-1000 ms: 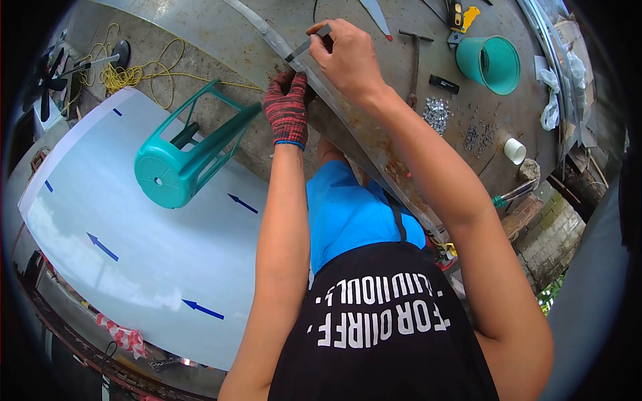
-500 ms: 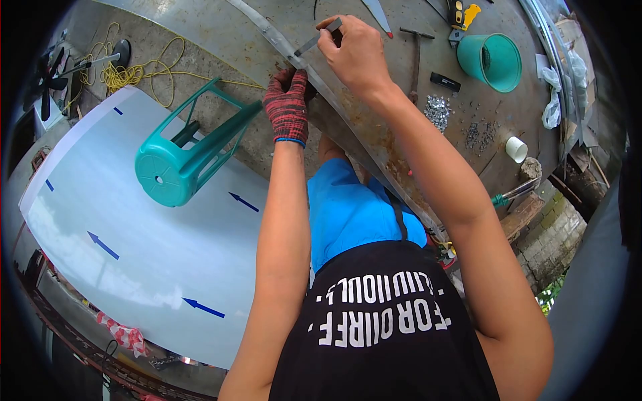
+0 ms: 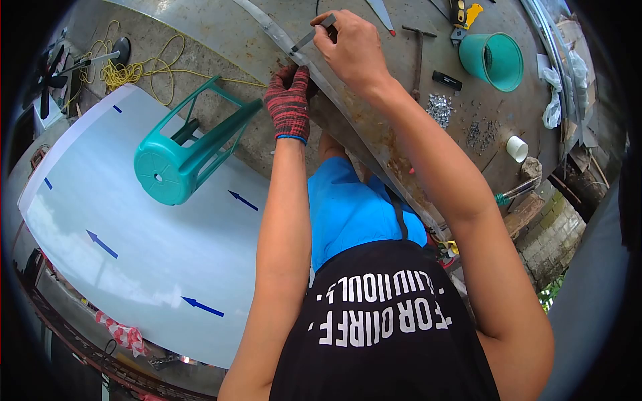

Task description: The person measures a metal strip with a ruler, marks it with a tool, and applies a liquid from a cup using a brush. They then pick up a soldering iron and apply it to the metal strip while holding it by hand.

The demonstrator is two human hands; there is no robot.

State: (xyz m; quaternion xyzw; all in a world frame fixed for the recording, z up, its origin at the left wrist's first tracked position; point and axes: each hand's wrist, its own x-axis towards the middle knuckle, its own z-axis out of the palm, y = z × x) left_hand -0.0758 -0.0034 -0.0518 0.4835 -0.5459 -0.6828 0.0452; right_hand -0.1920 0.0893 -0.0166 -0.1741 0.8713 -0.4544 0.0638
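My left hand [image 3: 287, 101], in a red-and-black knit glove, is closed at the near edge of a long grey metal strip [image 3: 338, 93]. Its fingertips are partly hidden there. My bare right hand [image 3: 354, 50] is above the strip, pinching a short, dark grey, flat metal tool [image 3: 309, 40] whose exact kind I cannot make out. The tool slants down to the left, its narrow end at the strip close to my gloved fingers. Under the strip lies a large, stained metal sheet [image 3: 394, 73].
A green bucket [image 3: 471, 61], hammer [image 3: 418, 63], black object [image 3: 447, 80], loose metal fasteners [image 3: 439, 110] and white cup [image 3: 516, 149] lie to the right. On the left, a green plastic stool [image 3: 164, 174] lies on its side on a pale panel [image 3: 147, 267]; yellow cord [image 3: 124, 73] tangles beyond.
My right hand and the dark tool have shifted slightly left and up. My left hand stays at the strip's edge, almost unmoved.
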